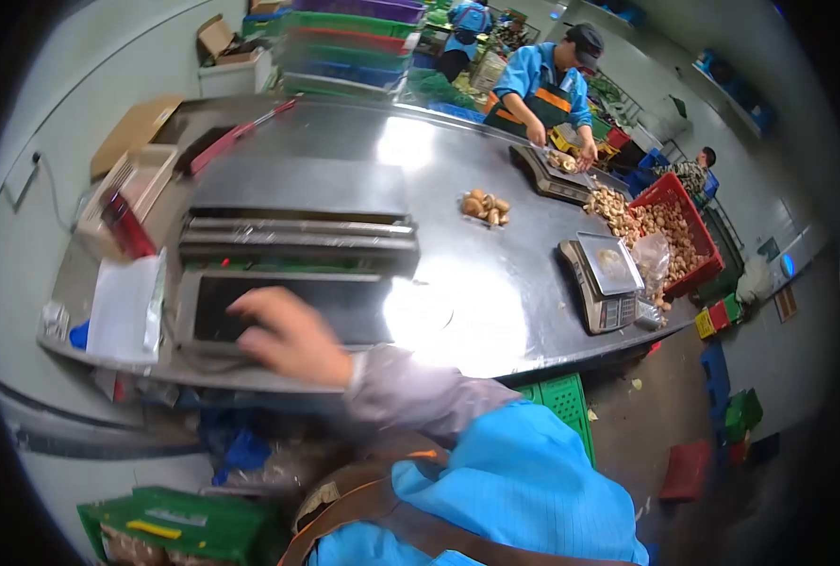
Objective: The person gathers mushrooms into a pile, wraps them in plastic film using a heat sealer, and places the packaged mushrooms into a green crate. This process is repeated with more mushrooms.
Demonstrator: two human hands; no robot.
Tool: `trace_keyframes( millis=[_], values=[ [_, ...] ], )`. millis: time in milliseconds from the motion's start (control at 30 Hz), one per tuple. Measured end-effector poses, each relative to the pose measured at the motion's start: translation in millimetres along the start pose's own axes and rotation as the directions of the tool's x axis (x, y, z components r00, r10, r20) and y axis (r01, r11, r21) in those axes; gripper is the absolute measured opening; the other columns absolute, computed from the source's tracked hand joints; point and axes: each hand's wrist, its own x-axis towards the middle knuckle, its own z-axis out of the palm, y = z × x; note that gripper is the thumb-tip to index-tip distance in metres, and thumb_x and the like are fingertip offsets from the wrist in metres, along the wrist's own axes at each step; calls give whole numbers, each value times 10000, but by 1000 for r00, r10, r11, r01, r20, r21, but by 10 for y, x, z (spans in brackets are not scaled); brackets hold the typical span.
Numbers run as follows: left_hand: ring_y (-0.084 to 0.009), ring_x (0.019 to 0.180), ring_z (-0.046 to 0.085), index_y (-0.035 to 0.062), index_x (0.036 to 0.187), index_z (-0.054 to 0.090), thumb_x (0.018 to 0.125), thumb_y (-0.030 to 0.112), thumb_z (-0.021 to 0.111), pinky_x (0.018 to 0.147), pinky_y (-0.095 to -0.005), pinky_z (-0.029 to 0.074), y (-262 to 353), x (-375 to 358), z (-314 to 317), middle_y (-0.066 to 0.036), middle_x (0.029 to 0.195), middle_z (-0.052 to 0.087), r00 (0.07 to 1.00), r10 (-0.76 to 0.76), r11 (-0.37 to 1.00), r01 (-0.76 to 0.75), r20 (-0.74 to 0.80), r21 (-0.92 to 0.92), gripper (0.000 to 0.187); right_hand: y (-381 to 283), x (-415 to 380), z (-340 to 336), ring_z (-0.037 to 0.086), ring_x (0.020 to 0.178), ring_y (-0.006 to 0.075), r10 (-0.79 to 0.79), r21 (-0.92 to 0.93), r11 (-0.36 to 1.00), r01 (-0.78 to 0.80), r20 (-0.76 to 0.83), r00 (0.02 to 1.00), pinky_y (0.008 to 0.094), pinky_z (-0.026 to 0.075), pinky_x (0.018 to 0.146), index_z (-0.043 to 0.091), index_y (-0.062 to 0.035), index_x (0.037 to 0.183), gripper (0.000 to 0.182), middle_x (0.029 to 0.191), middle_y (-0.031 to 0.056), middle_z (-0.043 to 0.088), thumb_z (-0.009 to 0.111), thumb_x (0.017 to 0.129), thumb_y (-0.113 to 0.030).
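My right hand point(292, 335), slightly blurred, reaches left over the dark plate point(354, 307) of a wrapping machine. Its fingers are spread and nothing shows in them. Metal rollers point(297, 236) lie just beyond the plate. White paper sheets point(125, 311) and a red cylindrical object point(125, 224) are to the left of the hand. A wrapped-looking pack of brown mushrooms point(486, 208) sits farther off on the metal table point(335, 132). My left hand is out of view.
Right of the table's middle stands a scale point(601, 278), beside loose mushrooms and a red crate point(703, 247). Across the table a co-worker point(547, 90) handles mushrooms at a second scale point(547, 174). A pink-handled tool point(241, 137) lies back left. Green crates point(566, 406) stand below the front edge.
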Motion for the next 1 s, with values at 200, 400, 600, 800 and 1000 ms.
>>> trace_keyframes(
  millis=[200, 400, 600, 800, 1000],
  values=[
    [-279, 1068, 541, -43, 1279, 408, 867, 72, 574, 879, -359, 474, 2291, -246, 1046, -202, 1213, 513, 968, 192, 829, -72, 161, -555, 459, 1966, -230, -3043, 564, 1009, 285, 328, -278, 797, -536, -545, 771, 377, 441, 879, 502, -53, 1228, 457, 1209, 159, 535, 606, 850, -288],
    [-112, 840, 516, 19, 1264, 433, 864, 56, 530, 791, -251, 446, 4041, -736, 1957, -105, 1093, 540, 889, 408, 697, -157, 208, -700, 413, 3139, -439, -5050, 478, 1179, 298, 558, -493, 361, -791, -566, 607, 373, 392, 972, 542, -179, 1235, 475, 1265, 125, 520, 512, 850, -456],
    [-77, 749, 543, -2, 1220, 455, 800, 37, 621, 725, -229, 478, 5939, -1754, 2418, -102, 999, 591, 520, 593, 748, -70, 615, -660, 453, 3985, -338, -5579, 519, 1132, 290, 674, -636, 306, -708, -380, 633, 360, 403, 966, 599, -215, 1178, 447, 1228, 89, 563, 508, 839, -492],
    [-205, 1019, 539, 23, 1337, 294, 723, 131, 754, 838, -311, 469, 6986, -3075, 3482, -184, 1209, 484, -74, 638, 770, 55, 766, -636, 775, 3517, -825, -4945, 637, 804, 279, 518, -592, 515, -620, -362, 775, 370, 476, 777, 685, -125, 977, 323, 928, 79, 677, 554, 807, -367],
    [-393, 1195, 418, 56, 1398, 68, 602, 355, 842, 989, -400, 379, 6491, -4123, 4479, -328, 1335, 282, -209, 335, 938, -14, 919, -345, 1150, 2543, -1754, -4079, 518, 1030, 312, 552, -625, 520, -582, -273, 788, 423, 346, 925, 623, -160, 1084, 371, 1143, 118, 571, 610, 794, -391]
  ],
)
